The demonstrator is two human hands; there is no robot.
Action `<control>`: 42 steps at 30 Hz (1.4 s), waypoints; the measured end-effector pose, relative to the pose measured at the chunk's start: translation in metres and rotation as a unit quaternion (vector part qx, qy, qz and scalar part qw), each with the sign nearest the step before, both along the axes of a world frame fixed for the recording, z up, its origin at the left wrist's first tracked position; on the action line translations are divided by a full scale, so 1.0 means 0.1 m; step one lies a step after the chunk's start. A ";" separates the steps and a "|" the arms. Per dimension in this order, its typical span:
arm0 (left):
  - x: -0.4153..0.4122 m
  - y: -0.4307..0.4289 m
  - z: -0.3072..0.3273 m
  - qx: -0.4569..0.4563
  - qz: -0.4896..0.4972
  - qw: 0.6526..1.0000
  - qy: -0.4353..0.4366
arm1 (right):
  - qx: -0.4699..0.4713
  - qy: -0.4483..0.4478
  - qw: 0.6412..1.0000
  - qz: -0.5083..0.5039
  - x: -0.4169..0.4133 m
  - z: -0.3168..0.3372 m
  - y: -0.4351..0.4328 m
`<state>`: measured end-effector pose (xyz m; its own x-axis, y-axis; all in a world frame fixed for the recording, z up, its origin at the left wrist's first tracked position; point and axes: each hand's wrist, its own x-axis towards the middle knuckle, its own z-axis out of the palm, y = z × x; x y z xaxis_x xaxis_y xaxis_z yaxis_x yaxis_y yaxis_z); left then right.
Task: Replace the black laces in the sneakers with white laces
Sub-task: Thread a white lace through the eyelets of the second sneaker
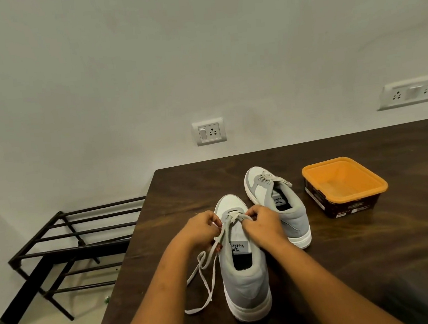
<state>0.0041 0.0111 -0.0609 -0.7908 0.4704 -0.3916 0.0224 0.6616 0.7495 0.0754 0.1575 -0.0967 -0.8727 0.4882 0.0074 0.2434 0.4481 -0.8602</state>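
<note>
Toward the left edge of the table [374, 264], close to its front: near sneaker [245, 276], heel toward the camera, toe toward the wall. Pinches the white lace [205, 275] in both hands just over the lowest eyelets, up by the toe. Curls the left hand [203, 228] round the lace at the shoe's left side. Curls the right hand [263, 225] round a short loop of it at the right side, fingertips down against the tongue. Crosses the lace once between the two hands. Trails its long loose lengths from the left hand down the shoe's left flank onto the table, crossing each other and ending near the left edge beside the heel.

Right of both shoes, toward the back edge: dark square tub [346, 188] with an orange rim, open on top, orange inside showing down to the bottom.

Grey at heel and sides, white at toe, sole and tongue, printed label on the tongue, threaded only at the lowest rows. Far sneaker [277, 202], same colours, just behind and to the right, between the near shoe and the tub, apart from both. Carries a second lace [269, 178], pale, bunched loosely over the front eyelets.

Left of the table, on the floor: black metal rack [67, 254]. On the wall behind: socket plate [209, 131].
</note>
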 end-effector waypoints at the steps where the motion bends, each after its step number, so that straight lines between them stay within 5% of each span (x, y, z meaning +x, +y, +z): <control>1: 0.02 0.04 0.00 -0.027 -0.007 1.000 0.011 | -0.002 0.003 1.000 0.000 0.00 0.00 0.00; 9: 0.08 0.10 0.02 -0.080 -0.049 0.993 -0.071 | -0.017 0.002 1.000 -0.002 0.02 0.01 0.00; 15: -0.07 0.03 -0.04 -0.170 -0.077 0.971 0.150 | -0.033 -0.012 0.999 0.001 0.03 0.05 0.02; 18: -0.09 -0.01 0.01 -0.034 0.036 0.988 0.144 | -0.042 -0.023 0.999 0.002 0.02 0.07 0.03; 20: -0.03 -0.01 0.16 0.146 0.134 0.978 0.061 | -0.027 -0.017 0.999 0.011 0.01 0.11 0.01; 22: 0.04 0.00 0.37 0.348 0.190 0.917 -0.046 | 0.024 0.012 0.999 0.028 -0.01 0.21 -0.02; 24: 0.11 0.05 0.55 0.486 0.192 0.845 -0.112 | -0.024 0.044 0.996 0.080 -0.02 0.36 -0.05; 29: 0.22 0.26 0.67 0.564 0.184 0.794 -0.131 | -0.191 0.030 0.950 0.243 0.04 0.65 -0.19; 35: -0.01 0.08 0.45 0.421 0.325 0.846 -0.041 | -0.236 0.037 0.950 0.201 0.10 0.78 0.09; 38: -0.15 -0.09 0.18 0.085 0.262 0.960 0.050 | -0.112 0.003 0.978 0.175 0.07 0.74 0.19; 40: -0.14 -0.15 0.10 -0.177 0.159 0.963 0.130 | -0.021 0.009 0.989 0.147 0.05 0.69 0.22; 42: -0.12 -0.18 0.06 -0.266 0.116 0.950 0.113 | 0.030 0.016 0.992 0.125 0.04 0.67 0.24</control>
<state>-0.0082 -0.0068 -0.0548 -0.9410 0.0568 -0.3336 -0.0496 0.9520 0.3019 0.0790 0.1817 -0.0292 -0.9650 0.2554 0.0598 0.0914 0.5411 -0.8360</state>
